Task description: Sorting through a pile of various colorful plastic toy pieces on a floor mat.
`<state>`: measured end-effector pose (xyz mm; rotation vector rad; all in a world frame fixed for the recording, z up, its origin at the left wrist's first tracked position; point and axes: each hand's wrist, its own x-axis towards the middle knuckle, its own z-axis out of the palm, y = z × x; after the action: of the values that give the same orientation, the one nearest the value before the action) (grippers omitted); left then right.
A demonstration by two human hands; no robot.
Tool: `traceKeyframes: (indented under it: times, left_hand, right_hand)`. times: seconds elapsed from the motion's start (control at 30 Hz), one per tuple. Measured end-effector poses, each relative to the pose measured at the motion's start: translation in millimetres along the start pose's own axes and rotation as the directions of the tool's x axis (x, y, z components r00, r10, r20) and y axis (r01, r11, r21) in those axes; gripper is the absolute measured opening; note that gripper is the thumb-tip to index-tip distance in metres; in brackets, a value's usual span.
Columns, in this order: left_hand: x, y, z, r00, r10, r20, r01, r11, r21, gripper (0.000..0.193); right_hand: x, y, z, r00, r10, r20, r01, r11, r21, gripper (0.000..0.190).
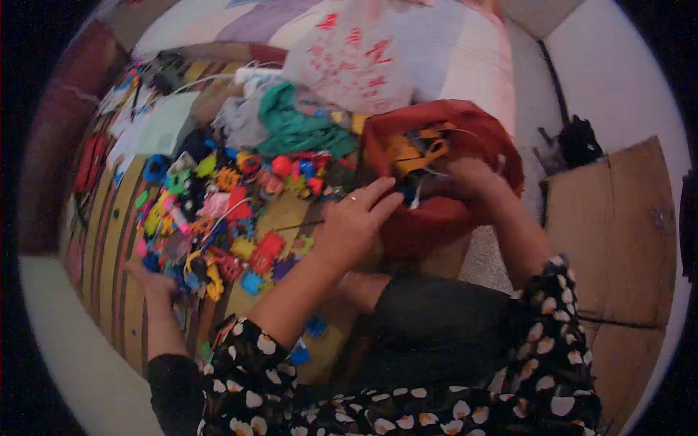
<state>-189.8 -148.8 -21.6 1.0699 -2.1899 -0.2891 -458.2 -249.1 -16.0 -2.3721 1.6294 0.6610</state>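
A red fabric bag [441, 218] stands open at the right, holding orange and dark items and a white cord. My left hand [351, 229], with a ring on one finger, is at the bag's near left rim, its fingertips touching or just above it. My right hand [474, 177] reaches inside the bag from the right; its fingers are blurred and partly hidden, and what they touch is unclear. To the left of the bag spreads a heap of small colourful plastic toys [229, 201], with a green cloth [294, 128] behind it.
A white plastic bag with red writing [349, 60] lies behind, against bedding [474, 65]. Papers [163, 125] lie at the back left on the striped mat [109, 261]. Cardboard [600, 234] stands at the right. My bare foot [362, 289] and dark-clad leg [436, 327] are near the bag.
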Motion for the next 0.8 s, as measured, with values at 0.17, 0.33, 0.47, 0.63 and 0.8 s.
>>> traceKeyframes:
  times: [0.17,0.33,0.47,0.63,0.8]
  left_hand:
    - [-77.1,-45.0,-2.1,0.97,-0.244,-0.02,0.245,0.967,0.074,0.031]
    - [-147.5,-85.1,-34.2,0.94,-0.341,-0.021,0.306,0.813,0.496,0.031]
    - [-186.9,-100.6,-20.2,0.899,-0.419,0.13,0.281,0.778,0.562,0.027]
    - [-210.6,-103.0,-25.6,0.868,-0.459,0.192,0.324,0.815,0.481,0.019]
    - [-224.1,-103.5,-21.1,0.903,-0.395,0.168,0.275,0.833,0.48,0.02]
  right_hand:
    - [-30.9,-13.9,-39.3,0.976,-0.102,-0.191,0.08,0.99,-0.119,0.053]
    - [-66.1,-70.3,-86.2,0.957,-0.142,-0.252,0.147,0.989,0.001,0.039]
    - [-88.7,-104.0,-99.1,0.962,-0.177,-0.209,0.194,0.979,0.065,0.052]
    - [-114.0,-153.3,-105.5,0.93,-0.349,-0.11,0.354,0.935,0.026,0.047]
    - [-129.8,-189.8,-94.6,0.867,-0.498,-0.038,0.499,0.866,0.024,0.053]
